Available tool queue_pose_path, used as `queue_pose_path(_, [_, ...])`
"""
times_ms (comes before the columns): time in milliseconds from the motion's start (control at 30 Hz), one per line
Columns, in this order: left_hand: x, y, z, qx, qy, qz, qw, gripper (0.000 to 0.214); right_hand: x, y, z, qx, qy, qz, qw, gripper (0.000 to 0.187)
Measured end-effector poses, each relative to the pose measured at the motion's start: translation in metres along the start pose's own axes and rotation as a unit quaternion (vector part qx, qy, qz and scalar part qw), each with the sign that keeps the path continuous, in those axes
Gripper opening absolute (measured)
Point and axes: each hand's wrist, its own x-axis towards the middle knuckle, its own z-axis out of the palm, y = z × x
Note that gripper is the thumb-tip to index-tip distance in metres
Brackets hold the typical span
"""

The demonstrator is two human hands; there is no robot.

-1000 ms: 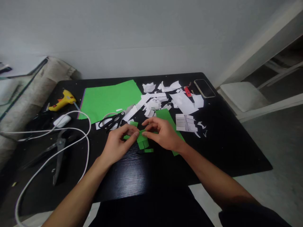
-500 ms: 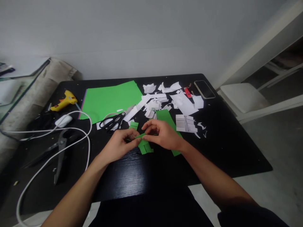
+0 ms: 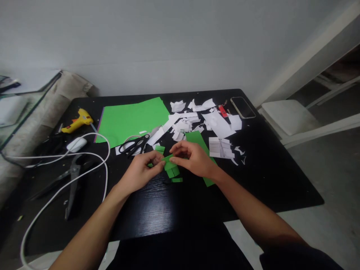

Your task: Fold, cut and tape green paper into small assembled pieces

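Observation:
My left hand (image 3: 142, 170) and my right hand (image 3: 192, 159) meet over the middle of the black table (image 3: 267, 176). Both pinch a small piece of green paper (image 3: 171, 167) between thumb and fingers, just above the table top. A tiny green scrap (image 3: 177, 180) lies under it. A green strip (image 3: 198, 140) stretches behind my right hand, partly covered by the hand and wrist. Black-handled scissors (image 3: 134, 145) lie just beyond my left hand.
A large green sheet (image 3: 132, 118) and a heap of white paper scraps (image 3: 197, 120) lie at the back. A phone (image 3: 242, 107) sits back right. At left are a yellow glue gun (image 3: 77, 120), a white cable (image 3: 92, 165), large shears (image 3: 69, 180). A white stool (image 3: 288, 114) stands right.
The two hands have stayed together on the green piece, shifting it only slightly. The view has drifted a little.

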Motion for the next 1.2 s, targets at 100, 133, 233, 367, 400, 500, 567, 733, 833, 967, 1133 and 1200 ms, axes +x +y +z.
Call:
queue_pose_path(100, [0.001,-0.001,0.002,0.007,0.067,0.013,0.998,0.019,0.002,0.002,0.003,0.015,0.058,-0.012,0.998,0.025])
queue_pose_path(133, [0.001,-0.001,0.003,0.006,0.091,0.016,0.996,0.017,0.003,0.003,0.004,0.024,0.082,-0.008,0.996,0.026])
queue_pose_path(233, [0.001,-0.002,0.006,-0.009,0.141,0.027,0.990,0.012,0.006,0.006,0.005,0.062,0.123,0.030,0.990,0.030])
queue_pose_path(367, [0.002,-0.002,0.007,-0.027,0.154,0.032,0.987,0.010,0.007,0.007,0.006,0.148,0.072,0.094,0.982,0.035])
queue_pose_path(400, [0.002,-0.002,0.007,-0.030,0.152,0.031,0.987,0.011,0.006,0.007,0.007,0.169,0.050,0.104,0.979,0.036])
queue_pose_path(500, [0.002,-0.001,0.007,-0.048,0.148,0.022,0.988,0.014,0.005,0.006,0.007,0.206,0.002,0.112,0.972,0.037])
queue_pose_path(567, [0.002,0.001,0.008,-0.071,0.142,0.009,0.987,0.016,0.004,0.005,0.008,0.185,-0.004,0.102,0.977,0.036])
queue_pose_path(733, [0.002,0.002,0.016,-0.167,0.143,-0.023,0.975,0.028,0.002,0.003,0.011,0.084,0.029,0.048,0.995,0.032])
queue_pose_path(833, [0.002,0.001,0.021,-0.219,0.148,-0.039,0.964,0.027,0.002,0.004,0.014,0.023,0.075,0.010,0.997,0.030])
queue_pose_path(967, [0.001,0.002,0.024,-0.248,0.130,-0.045,0.959,0.034,-0.001,0.007,0.017,-0.079,0.118,-0.037,0.989,0.028])
queue_pose_path(1133, [0.001,0.004,0.025,-0.259,0.141,-0.058,0.954,0.039,-0.002,0.008,0.017,-0.132,0.140,-0.071,0.979,0.023])
queue_pose_path(1200, [0.001,0.004,0.024,-0.258,0.143,-0.058,0.954,0.034,-0.002,0.009,0.016,-0.121,0.159,-0.084,0.976,0.021])
